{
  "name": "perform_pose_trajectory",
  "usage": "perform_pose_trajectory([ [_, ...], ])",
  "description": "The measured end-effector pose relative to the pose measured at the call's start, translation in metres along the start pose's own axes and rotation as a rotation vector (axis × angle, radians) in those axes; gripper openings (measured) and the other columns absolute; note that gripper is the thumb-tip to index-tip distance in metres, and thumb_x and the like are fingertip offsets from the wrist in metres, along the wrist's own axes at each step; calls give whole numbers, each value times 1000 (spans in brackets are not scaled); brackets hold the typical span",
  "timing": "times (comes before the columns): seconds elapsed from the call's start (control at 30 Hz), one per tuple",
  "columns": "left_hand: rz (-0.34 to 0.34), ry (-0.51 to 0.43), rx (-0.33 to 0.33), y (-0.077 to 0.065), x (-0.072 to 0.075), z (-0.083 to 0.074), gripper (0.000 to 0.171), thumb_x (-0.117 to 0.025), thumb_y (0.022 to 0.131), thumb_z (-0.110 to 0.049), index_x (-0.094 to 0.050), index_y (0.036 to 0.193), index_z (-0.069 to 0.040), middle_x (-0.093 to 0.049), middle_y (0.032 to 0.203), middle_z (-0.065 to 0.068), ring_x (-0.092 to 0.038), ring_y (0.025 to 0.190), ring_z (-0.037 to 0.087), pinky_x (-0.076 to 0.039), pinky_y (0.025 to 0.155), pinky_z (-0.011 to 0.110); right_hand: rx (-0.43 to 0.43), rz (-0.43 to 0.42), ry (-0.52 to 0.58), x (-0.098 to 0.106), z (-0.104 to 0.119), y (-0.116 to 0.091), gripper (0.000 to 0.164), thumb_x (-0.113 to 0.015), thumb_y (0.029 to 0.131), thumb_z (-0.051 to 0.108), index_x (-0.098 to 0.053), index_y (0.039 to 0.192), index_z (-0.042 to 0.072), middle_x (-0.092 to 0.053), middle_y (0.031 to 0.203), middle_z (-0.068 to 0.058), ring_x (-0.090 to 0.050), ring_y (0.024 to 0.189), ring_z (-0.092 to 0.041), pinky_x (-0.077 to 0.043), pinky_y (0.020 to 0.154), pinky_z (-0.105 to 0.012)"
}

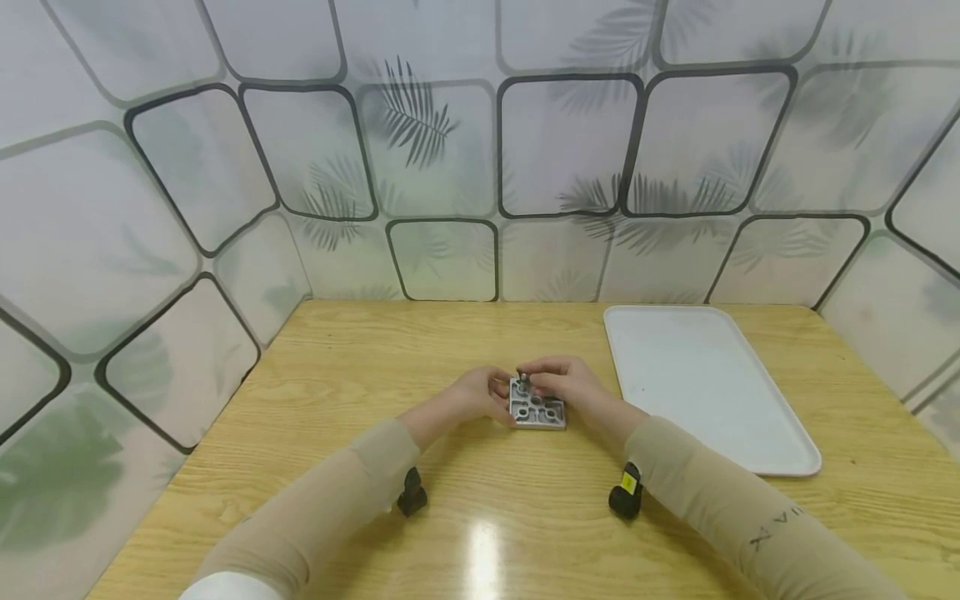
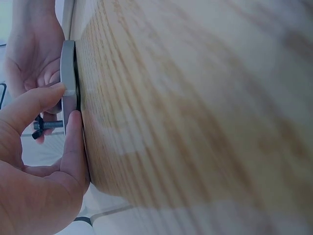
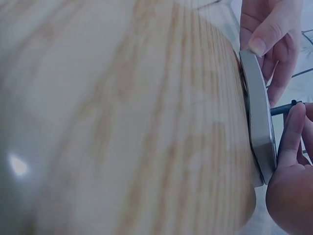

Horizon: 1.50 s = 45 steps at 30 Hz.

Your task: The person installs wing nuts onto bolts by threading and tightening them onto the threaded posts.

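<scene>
- Near the middle of the bench (image 1: 540,517), well apart from both side edges, handles a grey metal plate (image 1: 536,402), raised rings and ribs facing up; cannot tell whether fully flat on the wood.
- At the plate's left edge, grips with the left hand (image 1: 474,396), thumb and fingers drawn close together, thumb on the upper rim and one finger low on the side, next to the bench.
- At the plate's far left corner, pinches with the right hand (image 1: 566,382) the dark top of a threaded bolt (image 2: 53,124), fingertips nearly together around it; bolt upright on the plate, depth impossible to tell.
- Toward the bench's far right corner, has a white tray (image 1: 697,383) lying beside the right hand.
- Along the forearms, wears beige sleeves (image 1: 720,483).
- Beyond the bench's far edge, faces a pale wall (image 1: 570,150) printed with rounded outlines and leaves.
</scene>
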<state>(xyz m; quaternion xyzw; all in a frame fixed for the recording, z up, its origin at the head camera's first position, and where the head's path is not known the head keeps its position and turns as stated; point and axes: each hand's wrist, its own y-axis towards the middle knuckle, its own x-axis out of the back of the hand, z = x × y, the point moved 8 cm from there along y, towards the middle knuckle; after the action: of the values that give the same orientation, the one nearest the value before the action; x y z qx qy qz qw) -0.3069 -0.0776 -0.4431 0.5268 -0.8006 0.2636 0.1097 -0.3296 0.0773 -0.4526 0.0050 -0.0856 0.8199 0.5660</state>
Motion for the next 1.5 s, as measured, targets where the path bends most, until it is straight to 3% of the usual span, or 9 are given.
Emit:
perform_pose_trajectory([
  [0.43, 16, -6, 1, 0, -1, 1, 81, -88, 77, 4, -52, 149, 3, -69, 126, 16, -68, 106, 22, -56, 101, 34, 14, -6, -6, -1, 1, 0, 36, -69, 99, 6, -66, 132, -8, -75, 122, -6, -65, 96, -4, -57, 84, -16],
  [0.83, 9, -3, 19, 0, -1, 0, 80, -89, 78, 1, -53, 149, 2, -68, 126, 15, -66, 107, 22, -54, 107, 38, -9, -32, -71, 0, 2, 0, 33, -70, 98, 5, -67, 129, -6, -71, 133, -18, -67, 97, -5, -57, 87, -19],
  [1.17, 13, -6, 18, 1, 1, 0, 80, -89, 78, 0, -52, 150, 2, -68, 127, 15, -67, 108, 22, -55, 106, 37, -12, -121, -184, 0, 7, 1, 16, -78, 93, 8, -70, 106, 3, -72, 98, 0, -64, 87, -9, -48, 84, -22],
  [1.37, 12, -1, 19, 0, 1, 0, 80, -89, 79, 0, -52, 150, 1, -68, 127, 15, -67, 107, 22, -56, 102, 34, -22, -184, -229, -2, 8, 0, 13, -81, 91, 10, -69, 96, 5, -70, 92, 0, -60, 81, -11, -50, 76, -21],
  [1.5, 13, -4, 12, 0, 0, 0, 79, -88, 79, 1, -53, 150, 2, -68, 127, 15, -69, 107, 22, -56, 103, 35, -11, -155, -200, -4, 10, -4, 13, -79, 93, 10, -69, 97, 4, -69, 90, 1, -61, 79, -9, -52, 72, -20],
])
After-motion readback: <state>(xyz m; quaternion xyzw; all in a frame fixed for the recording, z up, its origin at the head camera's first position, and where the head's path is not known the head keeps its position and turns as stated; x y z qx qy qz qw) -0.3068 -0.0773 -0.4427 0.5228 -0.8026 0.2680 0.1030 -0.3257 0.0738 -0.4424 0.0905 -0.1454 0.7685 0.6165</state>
